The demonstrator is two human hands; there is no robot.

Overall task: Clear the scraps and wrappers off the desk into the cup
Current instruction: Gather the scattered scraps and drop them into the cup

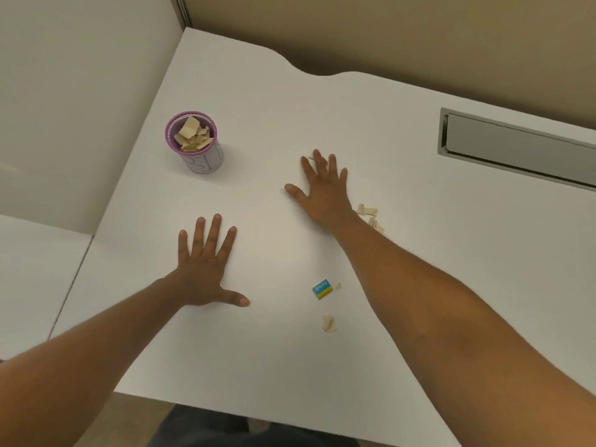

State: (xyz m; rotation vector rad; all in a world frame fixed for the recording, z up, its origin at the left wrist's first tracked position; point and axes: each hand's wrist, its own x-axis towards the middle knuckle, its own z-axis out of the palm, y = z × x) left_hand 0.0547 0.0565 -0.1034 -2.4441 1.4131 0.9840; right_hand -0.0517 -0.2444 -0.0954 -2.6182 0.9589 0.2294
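A purple-rimmed mesh cup (pixel 202 159) stands upright at the far left of the white desk (pixel 264 101), holding several beige paper scraps. My left hand (pixel 206 269) lies flat on the desk with fingers spread, holding nothing. My right hand (pixel 322 188) also lies flat and spread, farther away, with a small scrap (pixel 311 158) peeking out at its fingertips. A cluster of beige scraps (pixel 371 216) sits just right of my right wrist. A blue and yellow wrapper (pixel 322 289) lies between my forearms, with a tiny scrap (pixel 338 286) beside it and a larger one (pixel 329 324) below.
A grey recessed cable tray (pixel 516 146) is set into the desk at the far right. A white partition wall (pixel 80 108) rises along the left side and a beige wall (pixel 387 33) along the back. The desk's near edge (pixel 258 414) runs below my forearms.
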